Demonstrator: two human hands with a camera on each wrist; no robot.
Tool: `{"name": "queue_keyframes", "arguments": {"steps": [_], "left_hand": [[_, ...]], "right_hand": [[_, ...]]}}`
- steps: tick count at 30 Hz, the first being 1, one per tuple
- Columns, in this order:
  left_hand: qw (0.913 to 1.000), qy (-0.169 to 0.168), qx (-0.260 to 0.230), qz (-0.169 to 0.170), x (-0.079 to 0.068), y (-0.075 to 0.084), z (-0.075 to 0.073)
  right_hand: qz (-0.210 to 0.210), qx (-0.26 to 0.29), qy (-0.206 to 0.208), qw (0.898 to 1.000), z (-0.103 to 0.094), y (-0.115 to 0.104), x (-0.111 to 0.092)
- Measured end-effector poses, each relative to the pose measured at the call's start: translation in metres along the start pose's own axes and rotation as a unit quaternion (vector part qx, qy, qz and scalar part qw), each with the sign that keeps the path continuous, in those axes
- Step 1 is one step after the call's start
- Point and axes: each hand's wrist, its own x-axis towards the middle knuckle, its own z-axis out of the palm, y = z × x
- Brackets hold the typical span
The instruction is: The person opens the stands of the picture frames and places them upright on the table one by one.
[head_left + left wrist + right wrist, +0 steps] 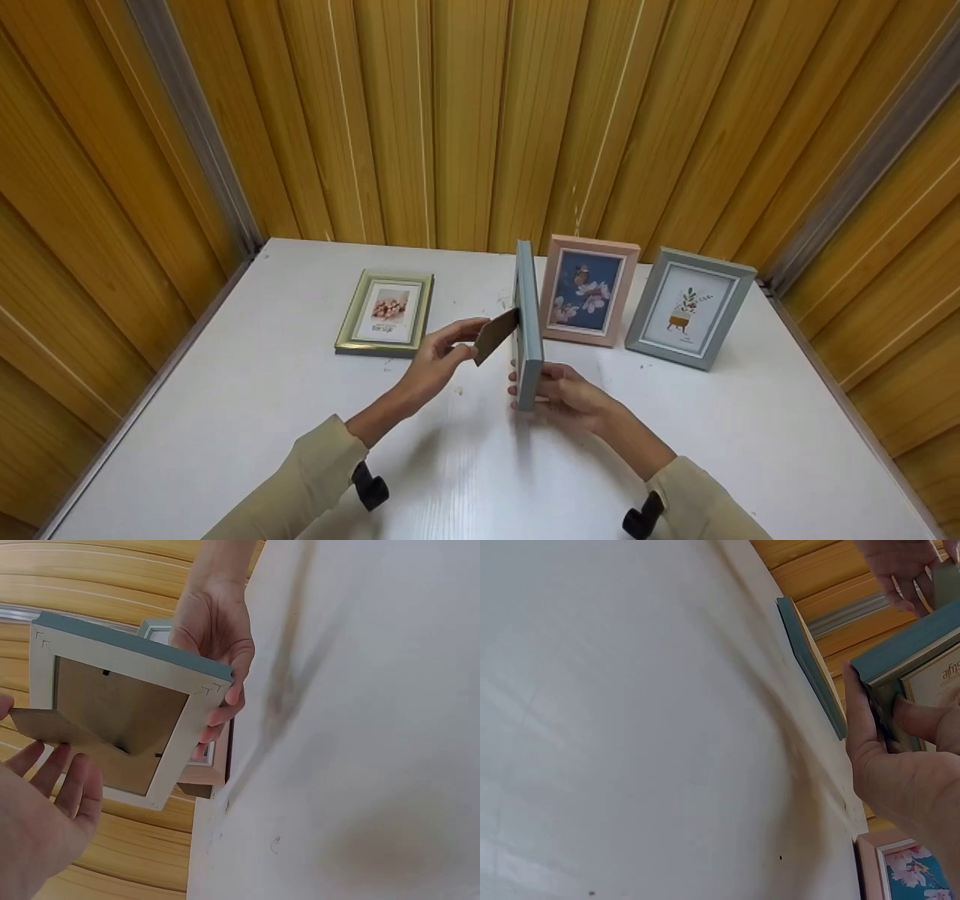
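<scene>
Mid-picture, the left hand (435, 367) pinches the stand (495, 337), the right hand (576, 394) grips the frame (529, 322), probably light, rigid, safest by its edges (135, 645).

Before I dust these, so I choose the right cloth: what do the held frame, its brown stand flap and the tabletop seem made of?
Held frame: perhaps painted wood or composite, given its smooth blue edge and V-marked corners.
Stand flap: probably fibreboard or stiff card, being thin, brown and dull.
Tabletop: possibly laminate, white with a soft sheen.
</scene>
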Motion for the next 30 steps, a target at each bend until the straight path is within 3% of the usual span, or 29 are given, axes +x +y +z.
{"name": "queue_keyframes", "arguments": {"steps": [7,19,27,30], "left_hand": [[0.9991,0.037,-0.010,-0.018,0.000,-0.007,-0.008],[0.9981,0.057,0.002,-0.020,0.001,-0.005,-0.007],[0.9980,0.046,0.036,0.023,0.000,0.000,-0.005],[0.9985,0.033,0.039,0.023,0.000,0.005,-0.004]], "right_hand": [[0.014,0.029,0.003,0.999,-0.001,-0.001,-0.003],[0.006,0.002,0.003,1.000,-0.001,-0.003,-0.004],[-0.015,-0.084,0.027,0.996,-0.005,-0.002,-0.004],[-0.023,-0.103,0.035,0.994,-0.005,-0.001,-0.003]]}}
